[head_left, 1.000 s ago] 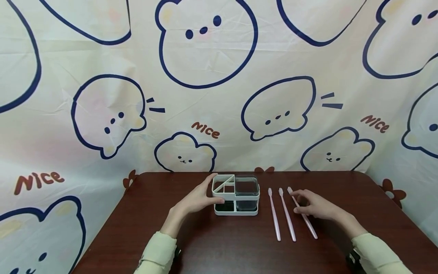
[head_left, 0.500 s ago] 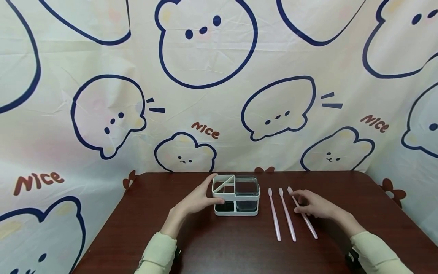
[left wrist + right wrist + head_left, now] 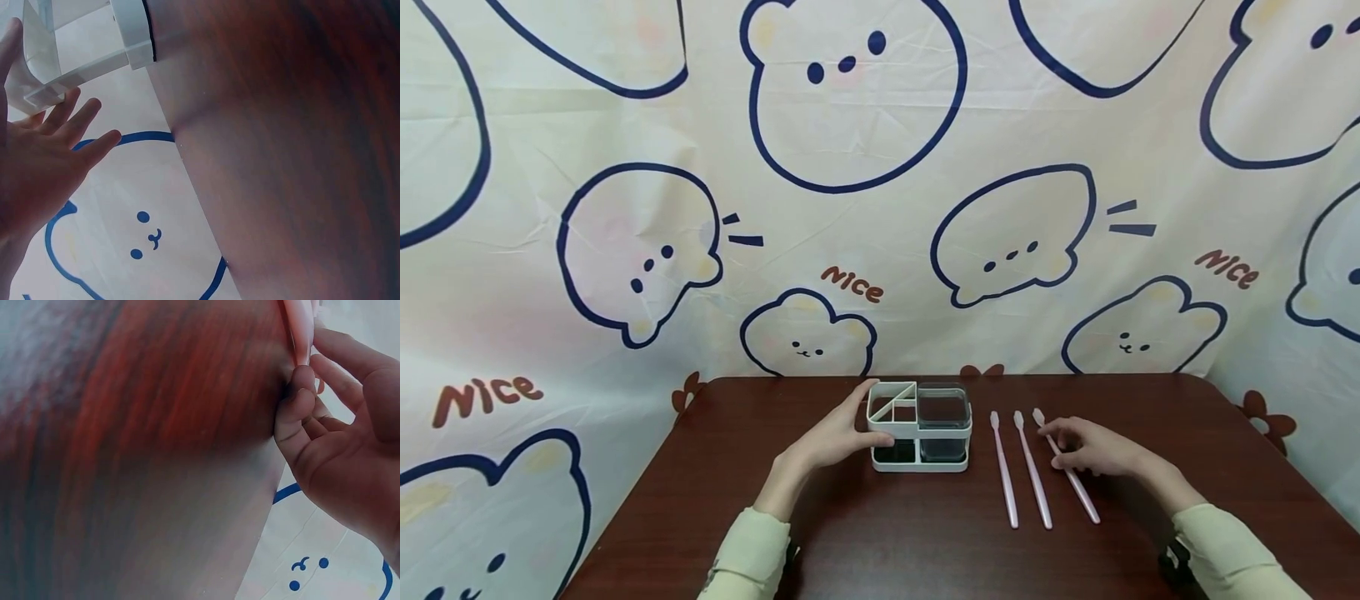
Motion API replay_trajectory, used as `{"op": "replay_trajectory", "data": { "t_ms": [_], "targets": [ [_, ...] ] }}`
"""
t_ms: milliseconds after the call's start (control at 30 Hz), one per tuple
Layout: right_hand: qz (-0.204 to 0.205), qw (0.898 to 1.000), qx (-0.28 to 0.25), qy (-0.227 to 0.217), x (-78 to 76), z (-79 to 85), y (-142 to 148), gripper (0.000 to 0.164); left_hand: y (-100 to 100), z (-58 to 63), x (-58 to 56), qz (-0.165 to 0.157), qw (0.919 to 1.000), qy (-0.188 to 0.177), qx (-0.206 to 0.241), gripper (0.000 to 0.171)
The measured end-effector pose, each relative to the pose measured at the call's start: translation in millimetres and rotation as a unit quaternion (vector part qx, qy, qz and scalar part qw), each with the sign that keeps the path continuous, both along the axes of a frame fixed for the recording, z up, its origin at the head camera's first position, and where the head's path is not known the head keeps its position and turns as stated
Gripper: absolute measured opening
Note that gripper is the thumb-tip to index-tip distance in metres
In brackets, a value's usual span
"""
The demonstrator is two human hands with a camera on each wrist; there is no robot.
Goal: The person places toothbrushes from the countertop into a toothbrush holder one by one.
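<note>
A white toothbrush holder [image 3: 919, 434] with slotted compartments stands on the table, a clear cup [image 3: 943, 451] in its right half. My left hand [image 3: 826, 439] grips its left side, thumb across the front rim and fingers behind. In the left wrist view, fingertips meet the holder's frame [image 3: 134, 34]. Three pink toothbrushes lie right of the holder, heads away from me: a left one [image 3: 1005, 475], a middle one [image 3: 1034, 475] and a right one [image 3: 1081, 497]. My right hand [image 3: 1097, 450] pinches the right toothbrush between thumb and fingers, also seen in the right wrist view.
The dark brown wooden table [image 3: 880, 550] reaches back to a pale cloth [image 3: 902, 233] printed with cartoon bears, which hangs right behind its far edge. Table surface lies between the holder and the left toothbrush.
The head view has shifted very slightly. Both hands, the holder and the toothbrushes keep practically the same places.
</note>
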State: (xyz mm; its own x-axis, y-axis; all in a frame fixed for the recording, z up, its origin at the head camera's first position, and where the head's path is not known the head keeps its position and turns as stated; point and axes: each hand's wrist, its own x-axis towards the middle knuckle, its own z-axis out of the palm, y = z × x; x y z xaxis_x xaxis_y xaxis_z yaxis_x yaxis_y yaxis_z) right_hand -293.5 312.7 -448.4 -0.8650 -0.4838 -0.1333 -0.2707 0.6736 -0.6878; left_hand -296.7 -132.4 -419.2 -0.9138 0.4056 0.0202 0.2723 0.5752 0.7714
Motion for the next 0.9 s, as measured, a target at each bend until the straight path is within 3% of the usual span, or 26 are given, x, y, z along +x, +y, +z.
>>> {"op": "replay_trajectory", "data": {
  "t_ms": [400, 667, 900],
  "targets": [
    [-0.031, 0.999, 0.010, -0.012, 2.3, 3.2, -8.6, 0.040, 2.8, 0.0, 2.2, -0.009, 0.9999, -0.006, 0.003, 0.095],
    [-0.029, 1.000, 0.001, -0.005, 4.6, 3.6, -9.4, 0.037, 2.3, 0.7, 1.2, -0.021, 0.9997, -0.001, -0.011, 0.098],
    [-0.052, 0.999, 0.004, 0.007, 4.5, 5.6, -11.0, 0.036, 1.5, 0.9, 1.0, -0.022, 0.9997, 0.007, -0.007, 0.100]
  ]
}}
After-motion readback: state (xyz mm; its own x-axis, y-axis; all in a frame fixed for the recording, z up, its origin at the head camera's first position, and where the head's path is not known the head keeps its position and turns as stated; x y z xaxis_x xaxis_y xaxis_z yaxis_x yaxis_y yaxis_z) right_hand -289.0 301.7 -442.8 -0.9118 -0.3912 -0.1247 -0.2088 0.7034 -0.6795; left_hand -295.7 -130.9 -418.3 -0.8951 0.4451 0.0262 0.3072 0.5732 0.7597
